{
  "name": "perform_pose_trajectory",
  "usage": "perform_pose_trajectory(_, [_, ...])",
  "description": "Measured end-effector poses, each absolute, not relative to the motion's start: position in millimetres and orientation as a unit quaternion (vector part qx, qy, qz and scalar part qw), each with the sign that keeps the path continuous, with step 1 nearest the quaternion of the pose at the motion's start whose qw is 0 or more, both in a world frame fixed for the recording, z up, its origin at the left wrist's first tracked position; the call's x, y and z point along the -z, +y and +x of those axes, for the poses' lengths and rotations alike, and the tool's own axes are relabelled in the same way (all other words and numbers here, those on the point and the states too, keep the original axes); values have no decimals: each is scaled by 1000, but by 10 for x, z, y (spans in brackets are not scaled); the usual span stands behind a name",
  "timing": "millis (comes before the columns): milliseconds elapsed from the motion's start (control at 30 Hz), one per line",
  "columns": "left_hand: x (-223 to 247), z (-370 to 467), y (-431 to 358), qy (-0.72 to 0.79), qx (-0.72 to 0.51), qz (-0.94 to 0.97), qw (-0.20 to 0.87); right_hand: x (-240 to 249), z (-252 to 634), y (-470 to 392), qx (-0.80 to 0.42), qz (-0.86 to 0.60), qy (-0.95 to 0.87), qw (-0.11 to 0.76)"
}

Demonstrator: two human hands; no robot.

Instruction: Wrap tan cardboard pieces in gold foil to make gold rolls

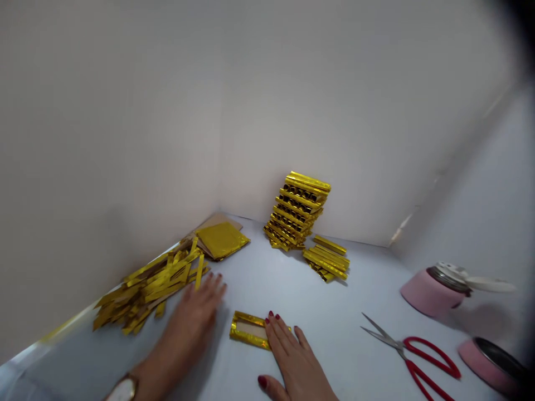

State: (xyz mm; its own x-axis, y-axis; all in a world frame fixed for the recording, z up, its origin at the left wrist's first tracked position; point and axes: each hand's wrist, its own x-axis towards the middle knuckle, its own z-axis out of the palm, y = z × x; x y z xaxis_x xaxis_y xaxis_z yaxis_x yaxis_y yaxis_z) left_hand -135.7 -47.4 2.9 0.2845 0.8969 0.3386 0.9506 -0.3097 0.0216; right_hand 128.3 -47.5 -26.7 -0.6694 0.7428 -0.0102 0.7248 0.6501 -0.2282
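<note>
A gold foil piece with folded edges and a brown middle (249, 329) lies flat on the table in front of me. My right hand (295, 356) rests palm down on its right end, fingers stretched flat, hiding that part. To the left, my left hand (200, 306) reaches out, slightly blurred, with its fingers extended. Its fingertips are close to a heap of gold strips (156, 287); I see nothing held in it. One narrow gold strip (199, 272) stands out at the heap's right edge, just beyond those fingers.
Flat gold sheets (223, 239) lie behind the strips. A tilted stack of gold foil tubes (297, 211) stands near the back wall, beside a smaller tube pile (328, 259). Rightward are open red-handled scissors (399, 344), a pink lidded container (434, 289) and a pink cup-like piece (493, 362).
</note>
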Motion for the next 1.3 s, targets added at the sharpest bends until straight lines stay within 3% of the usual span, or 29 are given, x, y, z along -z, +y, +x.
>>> perform_pose_trajectory(167, [164, -836, -659, -424, 101, -900, -31, 193, 1249, -511, -124, -410, -904, 18])
perform_pose_trajectory(433, [131, -890, -615, -426, 65, -897, -101, 205, 1449, -571, -120, -431, -888, 110])
perform_pose_trajectory(567, [178, -881, -618, -428, 73, -895, -103, 209, 1624, -616, -76, -447, -877, 159])
perform_pose_trajectory(767, [181, -882, -607, -430, 67, -897, -83, 87, 1569, -635, -99, -434, -890, 102])
perform_pose_trajectory(1100, [-8, -824, -402, -379, 99, -919, -47, 15, 1524, -575, -146, -432, -859, 232])
perform_pose_trajectory(1300, [109, -952, -376, -329, 160, -930, -39, 88, 1511, -528, -103, -415, -869, 251])
